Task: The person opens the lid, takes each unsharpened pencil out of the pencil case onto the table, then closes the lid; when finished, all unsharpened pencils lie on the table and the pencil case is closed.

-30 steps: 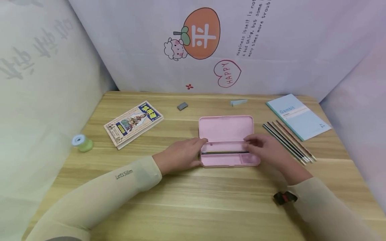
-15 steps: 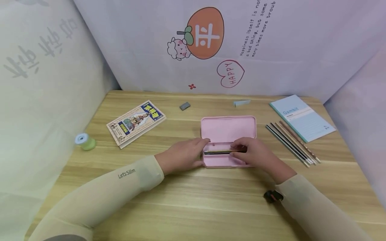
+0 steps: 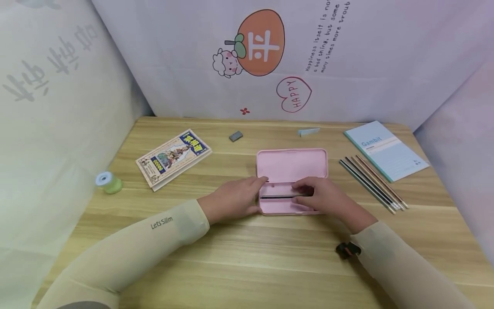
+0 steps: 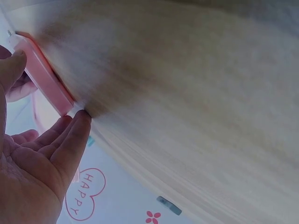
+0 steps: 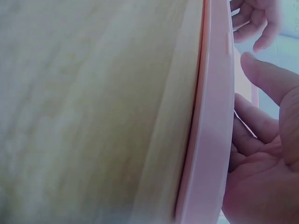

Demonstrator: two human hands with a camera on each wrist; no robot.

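A pink pencil case point(image 3: 291, 165) lies on the table with its lid raised. My left hand point(image 3: 233, 199) spans the left end of the case, thumb at the front corner and fingers at the back. In the left wrist view, the fingers point(image 4: 70, 140) are fairly straight beside the case's corner. Inside the case runs a thin dark pencil-like rod point(image 3: 275, 197). Over the tray's right half is my right hand point(image 3: 324, 195), thumb and forefinger apart near the rod's right part, which they hide. Nothing shows between them in the right wrist view.
Several pencils point(image 3: 372, 182) lie right of the case, beside a light-blue notebook point(image 3: 386, 150). A book point(image 3: 173, 159) and green-and-white container point(image 3: 109, 182) are on the left. Toward the back lie a grey eraser point(image 3: 236, 136) and a small light-blue piece point(image 3: 308, 131).
My right hand has moved left from the case's right end to over the tray. A yellowish strip visible above the dark rod half a second ago no longer shows. My left hand stays put.
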